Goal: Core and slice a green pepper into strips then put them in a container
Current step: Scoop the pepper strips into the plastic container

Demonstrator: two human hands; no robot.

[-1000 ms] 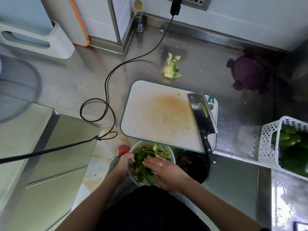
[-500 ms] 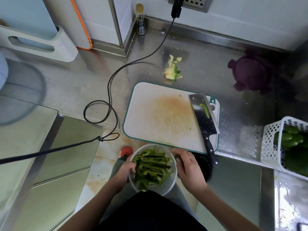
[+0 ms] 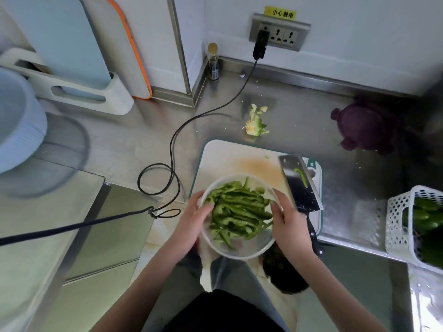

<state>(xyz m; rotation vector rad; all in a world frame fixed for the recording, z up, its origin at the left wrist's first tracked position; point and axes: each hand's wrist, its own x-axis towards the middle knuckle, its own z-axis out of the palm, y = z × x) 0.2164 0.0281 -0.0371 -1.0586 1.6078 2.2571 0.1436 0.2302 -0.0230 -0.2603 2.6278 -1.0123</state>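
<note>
Both hands, the left hand (image 3: pixel 197 212) and the right hand (image 3: pixel 286 221), now grip the clear bowl (image 3: pixel 239 250) of pepper strips (image 3: pixel 239 209), lifted from below the counter edge to over the cutting board (image 3: pixel 230 156), so only setting down probably remains.

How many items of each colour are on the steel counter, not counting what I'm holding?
Purple round plastic lid: 1
White perforated plastic basket: 1
White teal-edged cutting board: 1
Black-handled steel cleaver: 1
Pale green pepper core: 1
Total: 5
</note>
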